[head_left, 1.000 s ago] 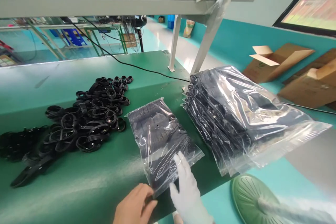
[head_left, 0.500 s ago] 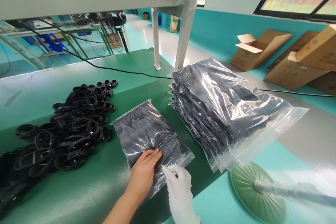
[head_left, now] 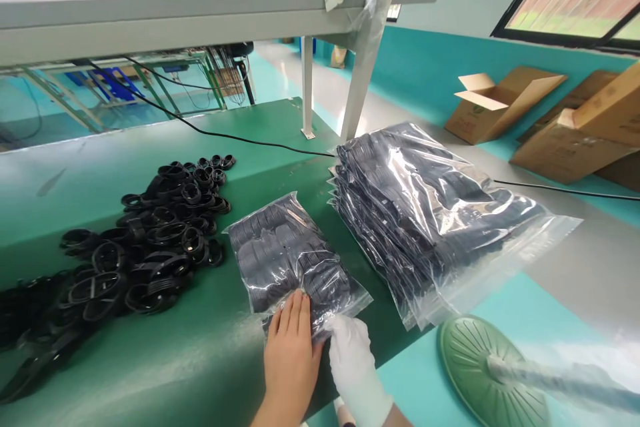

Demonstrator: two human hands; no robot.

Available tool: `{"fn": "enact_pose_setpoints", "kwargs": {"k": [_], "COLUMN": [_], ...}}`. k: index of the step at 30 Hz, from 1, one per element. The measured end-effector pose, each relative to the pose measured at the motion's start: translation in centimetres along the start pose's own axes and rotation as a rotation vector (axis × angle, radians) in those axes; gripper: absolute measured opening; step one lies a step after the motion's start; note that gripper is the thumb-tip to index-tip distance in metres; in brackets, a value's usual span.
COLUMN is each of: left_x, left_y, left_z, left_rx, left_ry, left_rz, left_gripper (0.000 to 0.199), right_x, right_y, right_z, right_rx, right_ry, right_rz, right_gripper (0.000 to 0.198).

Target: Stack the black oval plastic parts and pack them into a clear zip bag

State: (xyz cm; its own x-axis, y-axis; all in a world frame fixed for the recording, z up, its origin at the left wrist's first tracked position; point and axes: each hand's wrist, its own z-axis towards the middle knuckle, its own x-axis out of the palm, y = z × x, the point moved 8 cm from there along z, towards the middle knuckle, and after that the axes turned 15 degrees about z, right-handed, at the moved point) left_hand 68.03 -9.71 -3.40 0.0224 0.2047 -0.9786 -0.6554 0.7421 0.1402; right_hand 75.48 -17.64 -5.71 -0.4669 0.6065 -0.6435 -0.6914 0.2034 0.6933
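Observation:
A clear plastic bag (head_left: 295, 250) packed with rows of black ribbed loops lies on the green tabletop. My bare left hand (head_left: 291, 350) rests flat on the bag's near part, fingers stretched out. My right hand (head_left: 351, 350), in a white glove, is closed at the bag's near edge, beside the left hand; the plastic between its fingertips is mostly hidden. To the right is a stack of larger filled clear bags (head_left: 420, 207). On the left a loose heap of black looped bands (head_left: 150, 240) is spread over the table.
A grey shelf frame (head_left: 210, 27) crosses above the table's far side, its post (head_left: 370, 60) standing behind the bag stack. A black cable (head_left: 240, 140) runs over the tabletop. Open cardboard boxes (head_left: 500, 103) stand by the wall. A round green base (head_left: 490, 367) is at lower right.
My left hand has turned and slid toward the bag's near end, its fingers now pointing forward. My right hand stays at the near edge, slightly shifted right. The view has tilted up a little.

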Motion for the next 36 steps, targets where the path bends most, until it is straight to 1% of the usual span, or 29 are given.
{"fn": "enact_pose_setpoints", "kwargs": {"k": [2, 5, 8, 13, 15, 16, 19, 21, 23, 26, 31, 33, 36], "left_x": [0.0, -0.3, -0.9, -1.5, -1.5, -1.5, -1.4, -1.4, -1.4, -1.4, -1.3, -2.1, -4.3], "left_y": [-0.1, 0.7, 1.4, 1.1, 0.9, 0.8, 0.8, 0.8, 0.7, 0.8, 1.6, 1.8, 1.2], "left_z": [-0.3, -0.3, 0.0, 0.3, 0.1, 0.0, -0.5, -0.9, -1.3, -1.7, -1.1, -1.0, -2.0], "left_rx": [-0.014, -0.045, -0.091, -0.118, -0.115, -0.114, -0.122, -0.117, -0.094, -0.078, -0.07, -0.037, -0.012], "left_ry": [-0.041, -0.057, -0.044, 0.012, 0.011, 0.007, -0.01, -0.024, -0.047, -0.065, 0.005, 0.004, -0.109], "left_rz": [0.02, 0.035, 0.024, -0.017, -0.017, -0.012, 0.022, 0.049, 0.069, 0.08, 0.033, 0.002, -0.033], "left_gripper": [0.055, 0.052, 0.051, 0.054, 0.054, 0.055, 0.055, 0.055, 0.054, 0.052, 0.053, 0.053, 0.036], "right_x": [-0.1, 0.0, 0.1, -0.1, -0.2, 0.0, 0.9, 1.1, 1.0, 0.8, 0.4, 0.4, 0.4], "right_y": [-0.2, 0.0, 0.2, 1.2, 1.5, 1.6, 1.5, 1.3, 1.2, 1.2, 1.1, 1.0, 0.8], "right_z": [-0.1, -0.1, -0.3, -0.4, -0.1, 0.1, 0.7, 0.9, 1.0, 1.0, 1.4, 1.7, 2.2], "right_rx": [-0.024, -0.07, -0.112, -0.245, -0.288, -0.296, -0.267, -0.241, -0.234, -0.215, -0.15, -0.125, -0.087], "right_ry": [0.014, 0.048, 0.064, 0.044, 0.055, 0.088, 0.251, 0.296, 0.311, 0.343, 0.392, 0.418, 0.45], "right_rz": [-0.034, -0.038, -0.025, -0.074, -0.099, -0.103, -0.096, -0.087, -0.063, -0.045, -0.026, 0.019, 0.113], "right_gripper": [0.026, 0.027, 0.029, 0.03, 0.035, 0.041, 0.059, 0.067, 0.07, 0.073, 0.069, 0.067, 0.066]}}
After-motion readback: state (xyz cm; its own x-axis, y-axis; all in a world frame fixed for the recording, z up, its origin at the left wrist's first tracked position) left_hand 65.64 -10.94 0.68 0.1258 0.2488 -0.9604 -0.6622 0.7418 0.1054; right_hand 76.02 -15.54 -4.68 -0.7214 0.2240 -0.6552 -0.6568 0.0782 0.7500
